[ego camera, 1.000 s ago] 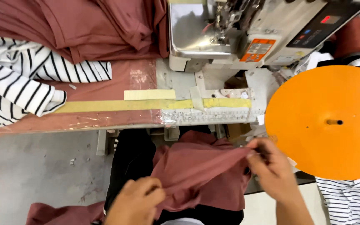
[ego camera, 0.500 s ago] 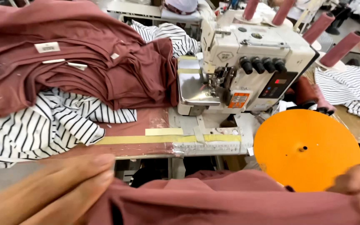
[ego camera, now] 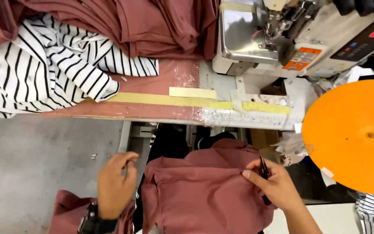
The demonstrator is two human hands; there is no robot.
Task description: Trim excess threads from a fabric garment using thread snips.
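Hands low over the lap, on either side of the maroon cloth. Left hand half curled, fingertips pinched together near the cloth's left edge; whether any fabric sits between them, cannot tell. Right hand closed on the cloth's right edge, with a small dark snipper tucked between thumb and fingers. Cloth now spread fairly flat on the lap, below the table edge, where half a second ago it was lifted and stretched wide across the view, and a second ago bunched between both hands. Judged from that: smoothed and laid out, right edge ready under the snipper. Up on the table, a striped garment and more maroon pieces left of the sewing machine; orange disc at right.
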